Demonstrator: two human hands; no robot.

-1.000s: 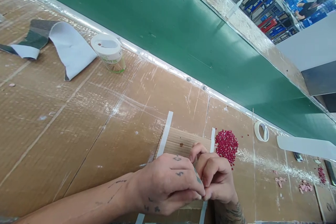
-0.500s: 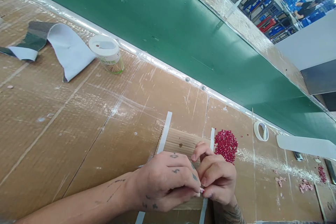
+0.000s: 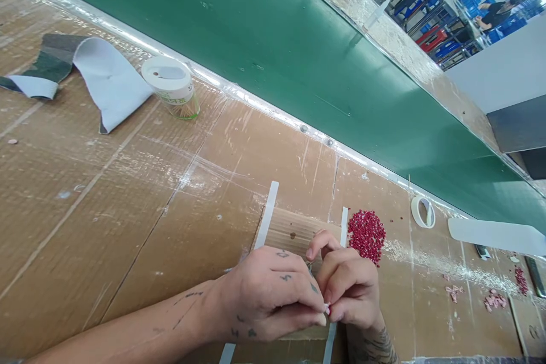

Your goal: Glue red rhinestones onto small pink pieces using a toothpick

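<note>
My left hand (image 3: 268, 290) and my right hand (image 3: 350, 281) meet above a square of corrugated cardboard (image 3: 296, 230). Their fingertips pinch a tiny pink and white piece (image 3: 326, 309) between them. White strips (image 3: 267, 215) run along the cardboard's left side, and another white strip (image 3: 343, 227) runs along its right side. Just right of my right hand lies a heap of red beads (image 3: 367, 236). Most of the cardboard square beneath my hands is hidden.
A cardboard-covered bench (image 3: 128, 210) holds a toothpick tub (image 3: 169, 86), a grey fabric sheet (image 3: 113, 85), a white tape roll (image 3: 422, 211), a white plastic strip (image 3: 497, 236) and pink bits (image 3: 495, 300). A green conveyor belt (image 3: 298, 68) runs behind the bench.
The two hands have drawn a little closer, and the small pink and white piece now shows at their fingertips. The whole view has shifted slightly.
</note>
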